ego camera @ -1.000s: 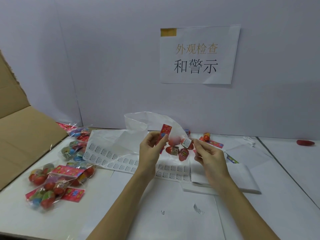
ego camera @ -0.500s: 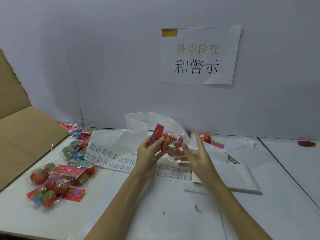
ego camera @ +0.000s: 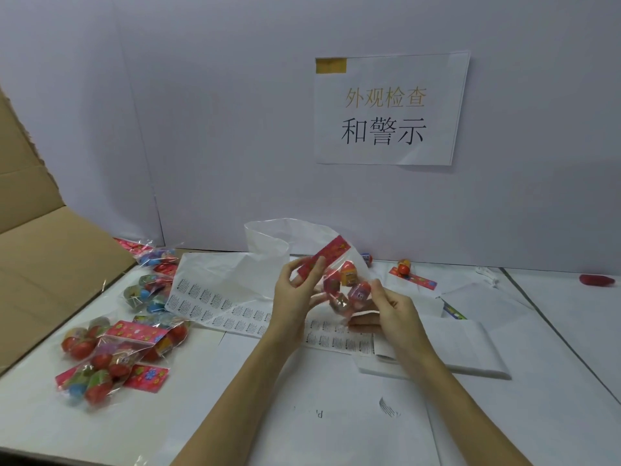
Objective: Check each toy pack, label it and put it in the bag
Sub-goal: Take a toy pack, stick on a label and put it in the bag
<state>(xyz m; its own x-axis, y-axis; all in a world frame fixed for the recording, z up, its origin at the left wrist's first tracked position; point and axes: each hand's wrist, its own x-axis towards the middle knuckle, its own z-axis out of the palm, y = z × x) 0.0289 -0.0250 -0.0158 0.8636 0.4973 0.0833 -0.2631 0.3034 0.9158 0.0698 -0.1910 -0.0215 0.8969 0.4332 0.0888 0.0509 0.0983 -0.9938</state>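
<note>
I hold a clear toy pack [ego camera: 342, 284] of small red and orange toys above the table's middle. My left hand [ego camera: 295, 297] pinches its red header card between thumb and fingers. My right hand [ego camera: 391, 307] grips the pack's lower right side with curled fingers. Under both hands lies a sheet of small printed labels [ego camera: 232, 311]. Behind the pack a white plastic bag [ego camera: 268, 240] stands open. Several more toy packs [ego camera: 114, 351] lie at the left.
An open cardboard box flap [ego camera: 40, 264] lies at the far left. A stack of folded white bags [ego camera: 463, 344] sits to the right. Loose toys [ego camera: 405, 267] and a red piece [ego camera: 596, 280] lie near the back wall, under a paper sign [ego camera: 386, 109].
The pack has turned in my hands and its header card tilted. My right hand let go with fingers spread, then took hold of the pack's lower right side again.
</note>
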